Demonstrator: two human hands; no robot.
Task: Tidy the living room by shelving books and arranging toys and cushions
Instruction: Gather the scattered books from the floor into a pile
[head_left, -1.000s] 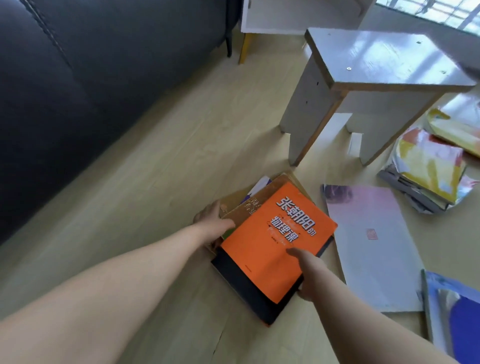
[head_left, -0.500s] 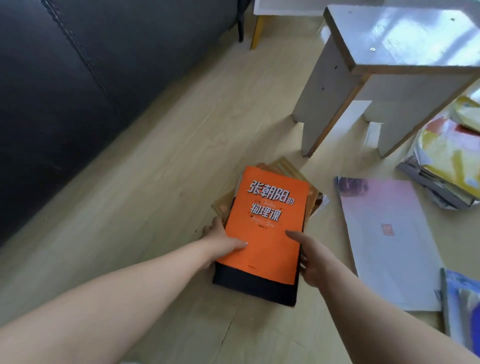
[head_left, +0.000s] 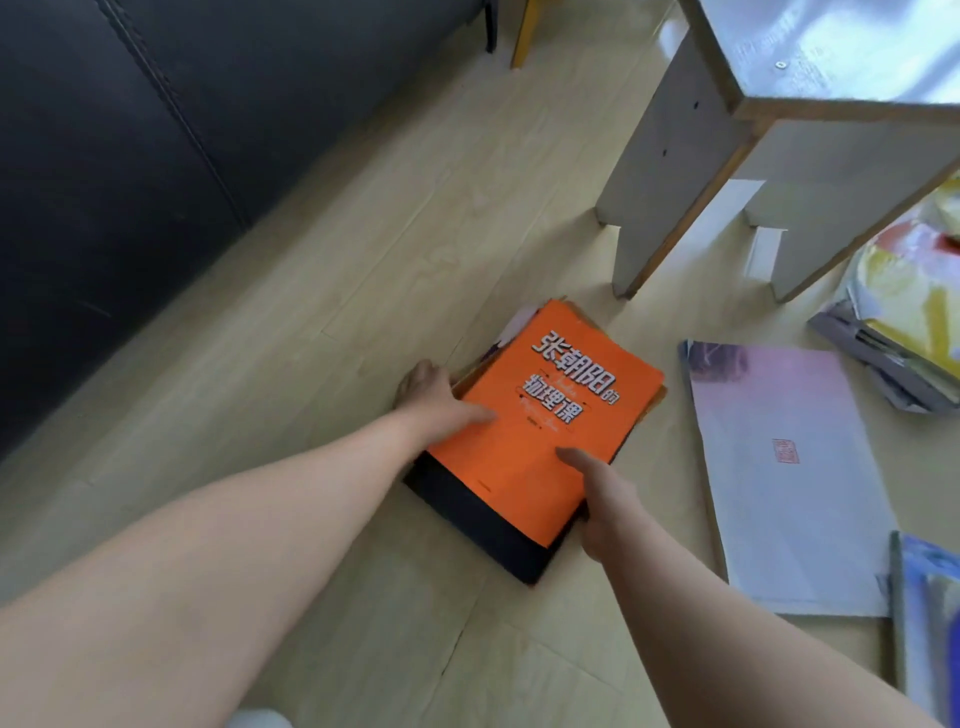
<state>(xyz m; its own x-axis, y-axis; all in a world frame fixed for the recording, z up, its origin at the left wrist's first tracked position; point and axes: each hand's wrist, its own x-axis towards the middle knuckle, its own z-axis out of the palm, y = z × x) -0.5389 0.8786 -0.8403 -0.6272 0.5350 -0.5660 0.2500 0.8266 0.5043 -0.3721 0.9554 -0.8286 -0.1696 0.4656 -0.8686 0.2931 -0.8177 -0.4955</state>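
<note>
- On the pale wood floor (head_left: 363, 249), seen from the head camera, a stack of books (head_left: 470, 501) lies flat between a dark sofa (head_left: 130, 182) and a low white stool (head_left: 670, 171).
- An orange book (head_left: 540, 431) with white Chinese characters tops the stack. A black cover shows under its near edge, and brown and pale page corners stick out along the far and left edges.
- Left hand (head_left: 434, 397): it grips the left side of the stack, the thumb pressed flat on the orange cover and the fingers curled down over the edge toward the floor.
- Right hand (head_left: 605, 496): it grips the near right side of the stack, the thumb lying on the orange cover and the fingers wrapped round the edge, out of sight beneath.
- Both bare forearms reach in from the bottom of the frame and meet at the stack.
- Just right of the stack, apart from it, a large pale book (head_left: 789, 499) lies flat on the floor, with a small red stamp on its cover and a dark patch at its far corner.
- Farther right, near the stool's leg, sits a loose pile of colourful magazines (head_left: 904, 322), yellow and red on top.
- At the lower right edge a blue book (head_left: 930, 618) lies partly out of frame, just beside the pale book's near corner.
- A yellow furniture leg (head_left: 523, 31) stands at the top of the frame, near the sofa's end.
</note>
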